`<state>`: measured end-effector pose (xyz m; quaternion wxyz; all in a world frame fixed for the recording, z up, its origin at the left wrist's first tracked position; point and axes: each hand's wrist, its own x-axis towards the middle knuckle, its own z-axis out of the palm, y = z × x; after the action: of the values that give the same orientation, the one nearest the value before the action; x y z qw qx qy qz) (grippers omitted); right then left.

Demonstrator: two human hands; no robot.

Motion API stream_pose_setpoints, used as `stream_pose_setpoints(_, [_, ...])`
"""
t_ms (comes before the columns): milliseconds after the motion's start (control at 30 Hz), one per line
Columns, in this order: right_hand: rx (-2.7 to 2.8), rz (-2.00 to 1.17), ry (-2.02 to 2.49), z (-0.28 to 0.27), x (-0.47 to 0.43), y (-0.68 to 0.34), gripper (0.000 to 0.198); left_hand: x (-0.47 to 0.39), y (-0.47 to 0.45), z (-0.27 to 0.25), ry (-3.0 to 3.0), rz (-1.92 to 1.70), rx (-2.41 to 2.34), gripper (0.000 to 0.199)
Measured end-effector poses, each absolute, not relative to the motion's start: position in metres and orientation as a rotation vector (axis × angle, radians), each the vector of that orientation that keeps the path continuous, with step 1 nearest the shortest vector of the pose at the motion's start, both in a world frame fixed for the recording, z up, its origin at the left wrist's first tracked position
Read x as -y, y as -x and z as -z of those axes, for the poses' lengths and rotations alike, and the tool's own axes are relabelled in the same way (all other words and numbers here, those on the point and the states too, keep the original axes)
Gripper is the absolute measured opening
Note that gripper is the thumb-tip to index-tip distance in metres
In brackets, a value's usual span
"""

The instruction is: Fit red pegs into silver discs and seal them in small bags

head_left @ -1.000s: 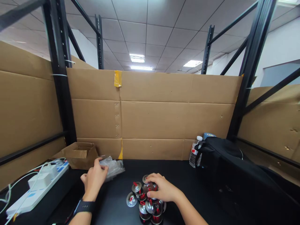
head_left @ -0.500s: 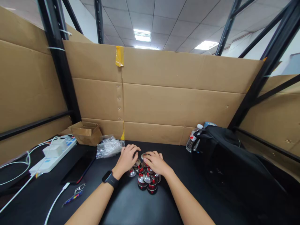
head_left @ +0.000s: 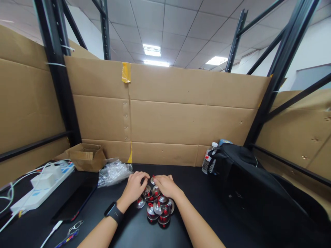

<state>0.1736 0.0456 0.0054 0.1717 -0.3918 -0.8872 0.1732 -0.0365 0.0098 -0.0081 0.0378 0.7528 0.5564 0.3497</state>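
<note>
On the black tabletop between my hands is a cluster of small silver discs with red parts (head_left: 158, 207), shaped like little spools, some stacked and some tilted. My left hand (head_left: 134, 187) is at the back left of the cluster, fingers curved, with a gap between thumb and forefinger and no object visible in it. My right hand (head_left: 167, 186) reaches over the back right, its fingertips closed at the edge of one silver spool-like piece (head_left: 152, 180). The undersides of the right fingers are hidden. A black smartwatch (head_left: 113, 212) is on my left wrist.
Clear plastic wrap (head_left: 115, 173) and a small cardboard box (head_left: 86, 156) stand at the back left. Nearer are a phone (head_left: 74, 199), a keyring (head_left: 74, 227) and a white power strip (head_left: 42, 189) with cables. A water bottle (head_left: 209, 158) and black bag (head_left: 248, 193) occupy the right.
The whole view has shifted, so the scene appears lower and somewhat further left. My hands stay at the back of the cluster, which looks much the same.
</note>
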Motion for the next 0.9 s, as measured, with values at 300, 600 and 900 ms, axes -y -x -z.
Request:
stream_pose_setpoints(300, [1.812, -1.16, 0.808, 0.002, -0.041, -0.175, 0.042, -0.004, 0.03, 0.0, -2.256, -1.27, -1.481, 0.021])
stream_pose_setpoints(600, [1.643, -1.338, 0.748, -0.002, -0.025, -0.172, 0.051, 0.005, 0.019, -0.004, -2.191, -1.339, -1.409, 0.014])
stream_pose_setpoints(900, [1.681, -1.415, 0.658, 0.0, -0.02, -0.172, 0.045, 0.009, 0.015, -0.005, -2.164, -1.255, -1.263, 0.015])
